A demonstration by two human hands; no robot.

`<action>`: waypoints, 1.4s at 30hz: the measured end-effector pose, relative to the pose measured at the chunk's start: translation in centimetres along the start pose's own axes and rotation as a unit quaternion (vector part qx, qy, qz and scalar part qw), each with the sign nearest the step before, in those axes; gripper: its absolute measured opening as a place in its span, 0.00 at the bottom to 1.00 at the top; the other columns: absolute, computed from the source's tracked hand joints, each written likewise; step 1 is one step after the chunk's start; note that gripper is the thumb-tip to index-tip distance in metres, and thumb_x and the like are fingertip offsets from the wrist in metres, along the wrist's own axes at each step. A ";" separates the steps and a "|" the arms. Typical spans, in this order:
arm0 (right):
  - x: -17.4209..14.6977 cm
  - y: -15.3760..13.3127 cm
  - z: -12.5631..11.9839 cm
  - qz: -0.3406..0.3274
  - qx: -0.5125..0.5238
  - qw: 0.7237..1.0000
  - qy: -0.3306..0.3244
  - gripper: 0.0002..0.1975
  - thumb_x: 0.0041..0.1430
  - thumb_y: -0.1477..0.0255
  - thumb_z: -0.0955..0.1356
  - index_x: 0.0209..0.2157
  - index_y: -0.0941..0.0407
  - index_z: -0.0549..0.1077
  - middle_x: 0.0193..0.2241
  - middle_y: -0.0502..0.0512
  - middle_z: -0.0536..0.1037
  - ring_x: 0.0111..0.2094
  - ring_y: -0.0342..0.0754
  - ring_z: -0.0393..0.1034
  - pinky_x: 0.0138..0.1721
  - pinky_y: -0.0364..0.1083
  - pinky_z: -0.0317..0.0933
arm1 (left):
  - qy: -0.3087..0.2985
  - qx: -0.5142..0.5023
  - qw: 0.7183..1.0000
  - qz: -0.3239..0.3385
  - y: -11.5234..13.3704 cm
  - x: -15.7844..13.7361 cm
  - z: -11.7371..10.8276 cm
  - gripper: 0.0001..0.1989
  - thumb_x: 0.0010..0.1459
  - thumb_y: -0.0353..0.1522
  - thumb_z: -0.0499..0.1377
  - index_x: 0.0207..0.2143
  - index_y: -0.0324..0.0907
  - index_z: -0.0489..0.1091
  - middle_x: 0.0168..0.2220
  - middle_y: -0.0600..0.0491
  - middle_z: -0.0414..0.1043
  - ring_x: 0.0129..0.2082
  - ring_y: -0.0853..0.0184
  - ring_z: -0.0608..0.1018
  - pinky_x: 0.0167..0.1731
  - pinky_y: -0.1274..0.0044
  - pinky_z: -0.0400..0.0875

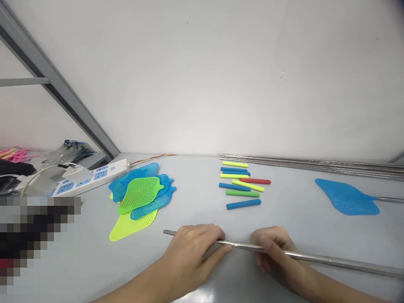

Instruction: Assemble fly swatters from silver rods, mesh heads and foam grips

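A shiny metal telescopic rod [311,256] lies across both hands, its thin flattened tip pointing left and its thicker end running out at the right edge. My left hand [197,252] is closed round the thin section near the tip, palm down. Farther along, the fingers of my right hand [279,254] wrap the rod, thumb on top. Beyond my left hand lies a pile of perforated leaf-shaped fly swatter heads, with a green head [140,193] on top, blue heads beside it and a yellow head [132,225] below. Blue, yellow, green and red plastic sleeves [243,193] lie loosely in rows behind the hands.
A blue swatter head [350,198] on a metal rod lies at the right. Several thin metal rods [303,162] rest along the wall. At the left are a white power strip [94,176] with plugs, a grey metal frame post [63,80] and a pixelated patch.
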State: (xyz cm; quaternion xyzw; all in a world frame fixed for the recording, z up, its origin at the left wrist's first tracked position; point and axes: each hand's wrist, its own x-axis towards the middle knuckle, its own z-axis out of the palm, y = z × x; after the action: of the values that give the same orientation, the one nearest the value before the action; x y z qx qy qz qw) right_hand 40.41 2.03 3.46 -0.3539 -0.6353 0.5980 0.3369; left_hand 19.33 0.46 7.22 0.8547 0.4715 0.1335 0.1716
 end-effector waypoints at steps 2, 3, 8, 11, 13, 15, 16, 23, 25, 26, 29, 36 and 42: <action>-0.1 0.5 -0.1 -0.028 0.069 0.996 0.050 0.25 0.60 0.58 0.55 0.16 0.58 0.62 0.14 0.49 0.60 0.18 0.41 0.54 0.22 0.43 0.48 | 0.010 -0.003 1.000 -0.014 -0.2 0.1 -0.1 0.11 0.61 0.37 0.47 0.30 0.42 0.62 0.23 0.58 0.66 0.23 0.71 0.68 0.24 0.80 0.56; -0.1 0.7 -0.1 -0.040 0.090 0.993 0.070 0.25 0.60 0.59 0.55 0.15 0.57 0.61 0.14 0.49 0.60 0.18 0.42 0.54 0.22 0.43 0.48 | 0.014 -0.003 1.000 -0.020 -0.2 0.2 -0.2 0.11 0.60 0.38 0.47 0.30 0.42 0.61 0.23 0.58 0.65 0.23 0.71 0.67 0.23 0.80 0.56; 0.1 0.5 0.3 -0.026 0.078 0.993 0.087 0.24 0.59 0.59 0.56 0.14 0.57 0.59 0.13 0.48 0.57 0.18 0.42 0.52 0.22 0.43 0.46 | 0.004 -0.011 0.999 -0.036 -0.5 0.3 -0.4 0.09 0.59 0.37 0.48 0.30 0.42 0.60 0.21 0.59 0.63 0.22 0.72 0.66 0.24 0.80 0.56; 0.3 -0.1 0.5 0.047 0.020 0.997 0.064 0.25 0.60 0.59 0.56 0.14 0.57 0.61 0.13 0.48 0.58 0.19 0.42 0.55 0.25 0.43 0.49 | -0.007 -0.008 0.999 -0.034 -0.7 0.4 -0.5 0.08 0.59 0.37 0.48 0.31 0.42 0.60 0.22 0.59 0.63 0.22 0.72 0.66 0.23 0.80 0.56; 0.4 -0.5 0.5 0.071 -0.003 0.997 0.041 0.26 0.60 0.58 0.54 0.16 0.58 0.62 0.14 0.49 0.60 0.21 0.43 0.58 0.26 0.43 0.52 | -0.014 -0.002 1.000 -0.027 -0.9 0.4 -0.4 0.09 0.59 0.37 0.48 0.30 0.42 0.60 0.22 0.59 0.63 0.21 0.72 0.66 0.22 0.81 0.55; 0.3 -0.7 0.4 0.078 -0.009 0.997 0.006 0.27 0.61 0.56 0.52 0.17 0.58 0.63 0.15 0.49 0.61 0.22 0.44 0.59 0.28 0.43 0.53 | -0.022 0.003 1.000 -0.014 -1.0 0.3 -0.3 0.10 0.61 0.37 0.46 0.30 0.42 0.61 0.22 0.59 0.64 0.21 0.73 0.66 0.22 0.81 0.54; 0.2 -0.9 0.3 0.084 -0.016 0.996 -0.014 0.27 0.61 0.56 0.51 0.18 0.58 0.63 0.16 0.49 0.62 0.23 0.44 0.59 0.28 0.43 0.54 | -0.025 0.006 1.000 -0.009 -1.1 0.2 -0.3 0.11 0.61 0.36 0.45 0.30 0.42 0.61 0.23 0.59 0.65 0.21 0.73 0.66 0.22 0.81 0.54; -0.5 -2.6 0.2 0.110 -0.162 0.976 -0.100 0.28 0.61 0.54 0.48 0.25 0.56 0.67 0.24 0.51 0.69 0.31 0.46 0.61 0.35 0.44 0.57 | 0.012 0.072 0.997 0.011 -0.9 -0.3 -0.2 0.16 0.54 0.44 0.53 0.25 0.41 0.63 0.21 0.58 0.67 0.21 0.70 0.70 0.22 0.79 0.54; -0.4 -3.1 0.2 0.099 -0.165 0.972 -0.133 0.29 0.61 0.54 0.46 0.26 0.56 0.67 0.24 0.51 0.69 0.30 0.45 0.62 0.33 0.43 0.58 | 0.038 0.084 0.996 0.000 -0.7 -0.3 -0.1 0.18 0.51 0.47 0.55 0.23 0.41 0.63 0.20 0.58 0.66 0.20 0.70 0.70 0.21 0.79 0.53; -0.3 -3.2 0.2 0.090 -0.164 0.971 -0.147 0.29 0.61 0.55 0.46 0.26 0.56 0.68 0.24 0.51 0.69 0.30 0.45 0.62 0.33 0.42 0.58 | 0.051 0.091 0.994 -0.010 -0.7 -0.3 -0.1 0.20 0.49 0.48 0.55 0.21 0.40 0.63 0.19 0.57 0.66 0.19 0.70 0.69 0.20 0.79 0.53; -0.1 -3.4 0.3 0.056 -0.176 0.969 -0.166 0.29 0.62 0.56 0.47 0.28 0.56 0.69 0.24 0.52 0.69 0.29 0.45 0.63 0.34 0.42 0.59 | 0.067 0.112 0.990 -0.045 -0.5 -0.2 0.2 0.24 0.44 0.53 0.56 0.16 0.40 0.61 0.16 0.57 0.64 0.17 0.71 0.67 0.18 0.79 0.51; 0.0 -3.4 0.3 0.048 -0.180 0.969 -0.162 0.29 0.62 0.57 0.47 0.28 0.56 0.70 0.24 0.52 0.71 0.29 0.45 0.65 0.35 0.43 0.60 | 0.054 0.116 0.988 -0.089 -0.2 0.1 0.5 0.28 0.48 0.54 0.51 0.12 0.40 0.59 0.13 0.56 0.63 0.15 0.71 0.66 0.17 0.79 0.48; -0.2 -2.9 0.1 0.090 -0.154 0.971 -0.161 0.28 0.62 0.57 0.48 0.27 0.57 0.70 0.26 0.51 0.70 0.31 0.44 0.64 0.36 0.42 0.59 | 0.055 0.102 0.987 -0.114 0.1 0.3 0.2 0.27 0.47 0.55 0.51 0.14 0.40 0.60 0.13 0.57 0.64 0.15 0.71 0.66 0.16 0.80 0.48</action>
State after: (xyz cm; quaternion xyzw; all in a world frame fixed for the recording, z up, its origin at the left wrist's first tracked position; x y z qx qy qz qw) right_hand 40.30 1.76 6.38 -0.3566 -0.7314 0.5694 0.1166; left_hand 19.59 0.63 7.07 0.7996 0.5858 0.1108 0.0720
